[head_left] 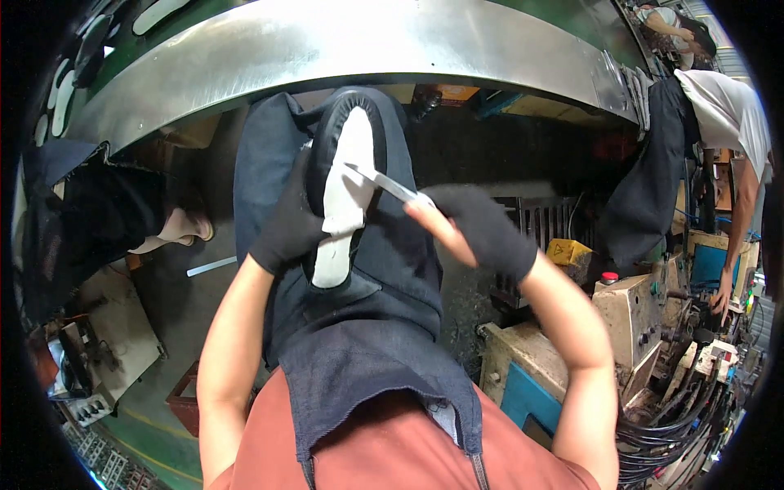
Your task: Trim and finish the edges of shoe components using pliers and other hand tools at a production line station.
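A black shoe upper (318,147) lies bottom up across my lap, toe pointing away, with a white insole (347,184) facing me. My left hand (290,219), in a black glove, is closed round the shoe's left side near the heel. In my right hand (478,224), gloved in black with bare fingertips, is a knife (392,187) with a silver blade. Its tip reaches over the insole; I cannot tell whether it touches. White material is bunched at a crosswise edge on the insole near the heel. A dark apron (367,359) covers my front.
A shiny metal bench edge (351,41) curves ahead of my knees, with loose soles (64,104) on the green surface at left. A machine box with a red button (609,278) stands at right, cables below. People (727,106) work at both sides. A pale strip (211,267) lies left.
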{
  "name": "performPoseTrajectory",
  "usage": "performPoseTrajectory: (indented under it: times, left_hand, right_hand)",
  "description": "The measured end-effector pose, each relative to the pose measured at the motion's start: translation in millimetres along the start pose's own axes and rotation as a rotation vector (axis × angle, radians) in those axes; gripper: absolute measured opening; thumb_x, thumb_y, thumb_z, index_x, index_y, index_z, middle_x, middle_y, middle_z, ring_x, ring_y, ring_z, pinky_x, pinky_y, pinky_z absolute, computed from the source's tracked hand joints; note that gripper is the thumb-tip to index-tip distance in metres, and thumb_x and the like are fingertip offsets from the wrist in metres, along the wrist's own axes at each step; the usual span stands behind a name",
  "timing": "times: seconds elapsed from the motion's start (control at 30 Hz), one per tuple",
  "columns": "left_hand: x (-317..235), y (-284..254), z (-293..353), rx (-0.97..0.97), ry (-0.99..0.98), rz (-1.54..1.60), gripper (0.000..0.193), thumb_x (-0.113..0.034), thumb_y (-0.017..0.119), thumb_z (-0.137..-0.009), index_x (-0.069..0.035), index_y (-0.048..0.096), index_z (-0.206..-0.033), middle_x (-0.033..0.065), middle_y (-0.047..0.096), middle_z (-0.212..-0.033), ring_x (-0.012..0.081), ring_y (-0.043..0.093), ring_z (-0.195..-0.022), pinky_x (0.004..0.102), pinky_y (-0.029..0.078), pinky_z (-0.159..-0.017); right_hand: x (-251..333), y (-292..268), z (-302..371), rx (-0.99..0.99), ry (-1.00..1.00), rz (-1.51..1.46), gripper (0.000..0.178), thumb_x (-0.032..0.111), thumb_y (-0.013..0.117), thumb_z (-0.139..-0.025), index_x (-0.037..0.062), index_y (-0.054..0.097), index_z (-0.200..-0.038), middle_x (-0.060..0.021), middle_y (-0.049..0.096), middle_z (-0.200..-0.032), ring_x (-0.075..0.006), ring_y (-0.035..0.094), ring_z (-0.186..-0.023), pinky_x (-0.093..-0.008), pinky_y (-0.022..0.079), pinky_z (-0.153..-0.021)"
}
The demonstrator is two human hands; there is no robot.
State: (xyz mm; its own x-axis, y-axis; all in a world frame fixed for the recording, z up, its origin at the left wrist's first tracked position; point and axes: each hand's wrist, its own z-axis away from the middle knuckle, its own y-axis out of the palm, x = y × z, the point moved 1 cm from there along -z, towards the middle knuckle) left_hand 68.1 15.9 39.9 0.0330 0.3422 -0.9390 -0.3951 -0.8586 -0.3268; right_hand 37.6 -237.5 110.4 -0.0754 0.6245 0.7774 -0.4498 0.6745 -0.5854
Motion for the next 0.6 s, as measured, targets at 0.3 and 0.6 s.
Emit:
performPoseTrajectory:
  times: [0.3,0.6]
  left_hand:
    - [77.9,-9.3,-61.5,-0.225,0.016,0.099,0.063,-0.020,0.072,-0.084,-0.002,0.045,-0.138,0.0109,0.057,-0.126,0.0220,0.057,-0.111,0.0336,0.047,-0.094]
    - [-47.1,-122.8,-444.5,0.117,0.153,0.272,0.036,-0.019,0.065,-0.088,-0.001,0.059,-0.118,0.0134,0.066,-0.107,0.0203,0.063,-0.101,0.0334,0.050,-0.090]
  right_hand:
    - [-44.2,132.1,42.6,-0.298,0.777,-0.665,0.066,0.058,0.035,-0.100,0.0013,0.066,-0.087,-0.0090,0.067,-0.067,-0.0182,0.064,-0.064,-0.0317,0.050,-0.066]
    - [-82.8,88.6,-55.6,-0.149,0.842,-0.820,0.059,0.054,0.044,-0.098,-0.0023,0.062,-0.095,-0.0086,0.061,-0.065,-0.0161,0.062,-0.057,-0.0323,0.047,-0.054]
